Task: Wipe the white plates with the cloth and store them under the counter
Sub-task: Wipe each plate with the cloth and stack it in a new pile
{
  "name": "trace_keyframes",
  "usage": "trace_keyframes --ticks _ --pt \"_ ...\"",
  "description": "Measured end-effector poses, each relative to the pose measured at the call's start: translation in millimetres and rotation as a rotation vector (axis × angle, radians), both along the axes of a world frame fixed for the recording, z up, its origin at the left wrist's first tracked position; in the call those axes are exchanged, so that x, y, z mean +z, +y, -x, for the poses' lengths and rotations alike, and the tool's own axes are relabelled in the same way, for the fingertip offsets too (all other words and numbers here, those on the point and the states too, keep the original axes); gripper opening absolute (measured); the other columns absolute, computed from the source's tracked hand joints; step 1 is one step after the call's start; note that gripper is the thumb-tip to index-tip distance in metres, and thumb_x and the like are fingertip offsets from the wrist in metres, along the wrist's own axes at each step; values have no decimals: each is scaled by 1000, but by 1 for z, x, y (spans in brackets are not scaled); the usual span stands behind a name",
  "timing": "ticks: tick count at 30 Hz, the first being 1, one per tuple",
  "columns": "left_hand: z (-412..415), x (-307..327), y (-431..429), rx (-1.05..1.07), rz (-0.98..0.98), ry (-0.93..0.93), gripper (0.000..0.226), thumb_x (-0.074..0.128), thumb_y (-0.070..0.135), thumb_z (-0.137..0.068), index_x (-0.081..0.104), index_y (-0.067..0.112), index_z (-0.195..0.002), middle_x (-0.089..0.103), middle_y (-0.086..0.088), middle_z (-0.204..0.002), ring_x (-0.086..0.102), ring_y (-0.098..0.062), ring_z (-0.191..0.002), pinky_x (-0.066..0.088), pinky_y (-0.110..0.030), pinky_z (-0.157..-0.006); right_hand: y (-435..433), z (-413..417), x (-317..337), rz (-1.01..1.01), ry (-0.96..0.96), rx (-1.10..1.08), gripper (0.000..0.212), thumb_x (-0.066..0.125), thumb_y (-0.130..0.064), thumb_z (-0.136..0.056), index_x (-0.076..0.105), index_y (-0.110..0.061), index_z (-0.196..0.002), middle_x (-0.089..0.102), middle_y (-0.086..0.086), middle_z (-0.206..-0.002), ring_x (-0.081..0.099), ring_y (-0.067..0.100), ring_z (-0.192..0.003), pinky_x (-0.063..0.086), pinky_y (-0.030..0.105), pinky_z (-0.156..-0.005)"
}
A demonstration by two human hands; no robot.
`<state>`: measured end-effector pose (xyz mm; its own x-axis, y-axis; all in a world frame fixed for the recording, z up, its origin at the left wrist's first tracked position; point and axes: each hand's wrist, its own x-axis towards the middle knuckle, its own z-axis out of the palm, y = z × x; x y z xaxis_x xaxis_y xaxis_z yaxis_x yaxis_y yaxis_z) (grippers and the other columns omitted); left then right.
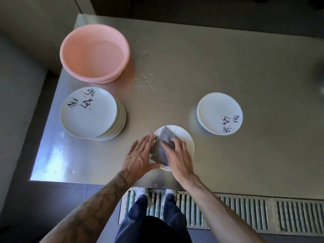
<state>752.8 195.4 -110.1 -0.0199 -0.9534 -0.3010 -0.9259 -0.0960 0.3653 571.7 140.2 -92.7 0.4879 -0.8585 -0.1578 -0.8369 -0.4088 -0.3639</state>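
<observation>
pressing the cloth (167, 135) flat onto the plate (185, 137) with the right hand (178, 156), fingers (177, 143) close together and barely bent, not pinching. steadying that plate with the left hand (138, 155): fingers (147, 141) straight and side by side along the left rim, thumb at the near rim, nothing gripped.

cloth directly under the right fingertips, long axis running from the near rim up to the far rim, slanting a little. bare white showing only on the right and far side of the plate. so, as a judgement, next stroke rightward and away, toward that uncovered part. right hand the nearer one, lying on the cloth itself. left hand needed only to stop the plate sliding on the counter (192, 76).

plate close to the counter's front edge, straight ahead of the body, between two stacks.

counting: one cloth, one plate in work, two stacks. left stack (87, 114) tall, perhaps seven or eight by the rims, too tightly packed to count surely. right stack (215, 109) low, about three. likely unwiped left and wiped right, though no proof of that visible. one pink basin (105, 78) holding water behind the left stack, a scatter of drops (143, 83) beside it. space under the counter hidden, so no telling what is stored there.
</observation>
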Motion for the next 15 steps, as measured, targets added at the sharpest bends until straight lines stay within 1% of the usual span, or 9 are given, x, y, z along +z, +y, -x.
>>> trace_keyframes --ticks 2,3,4,5,7,9,12,13,15 --pt "-2 -1 1 -21 0 -9 124 48 92 -76 4 15 -164 9 2 -169 10 -11 -156 11 -41 -129 9 -11 4 -67 -47 143 64 81 -28 -83 56 -32 -141 48 5 -141 47 27 -124 50 39 -103" --pt "-2 -1 0 -27 5 -13 124 47 92 -77 4 15 -164 9 2 -169 10 -11 -156 13 -42 -128 8 -8 5 -63 -43 167 63 81 -28 -84 57 -33 -141 48 5 -141 47 26 -125 50 39 -104" --pt "-2 0 1 -29 7 -17 124 47 92 -77 3 14 -164 7 3 -169 9 -11 -155 12 -41 -128 5 -1 5 -41 -33 134 61 81 -26 -85 58 -33 -140 49 5 -141 48 26 -126 52 39 -103" --pt "-2 2 0 -28 1 -16 124 46 92 -77 2 14 -164 4 4 -168 7 -10 -155 8 -39 -128 1 9 6 -11 -13 51 59 81 -23 -86 59 -34 -139 50 6 -140 51 26 -125 55 39 -99" --pt "0 4 1 -17 -2 -5 124 46 90 -76 2 14 -163 6 3 -168 9 -12 -156 4 -37 -127 1 31 5 24 28 -92 61 83 -20 -84 61 -31 -139 53 9 -140 55 26 -120 60 38 -92" --pt "1 6 0 -6 0 2 124 48 89 -76 1 14 -163 9 2 -170 10 -14 -156 6 -38 -127 13 44 1 24 34 -53 65 84 -20 -82 60 -29 -141 53 8 -139 57 23 -116 61 38 -90" --pt "1 6 0 -10 -29 4 125 50 87 -77 -7 16 -163 -1 5 -169 2 -11 -157 5 -39 -129 38 36 -2 -44 -22 45 68 86 -19 -80 60 -32 -141 52 3 -136 57 20 -110 63 34 -83" --pt "1 7 0 -11 -24 1 124 50 87 -78 -8 16 -163 -4 7 -168 1 -10 -156 4 -39 -129 41 30 -3 -51 -27 63 68 86 -17 -79 61 -32 -140 52 2 -134 58 20 -109 63 32 -82" --pt "1 8 -1 -14 -11 0 124 49 88 -78 -6 16 -163 -2 7 -168 2 -10 -156 0 -35 -127 37 25 -1 -19 -24 86 63 84 -17 -82 62 -33 -138 52 0 -132 57 21 -112 61 31 -86"
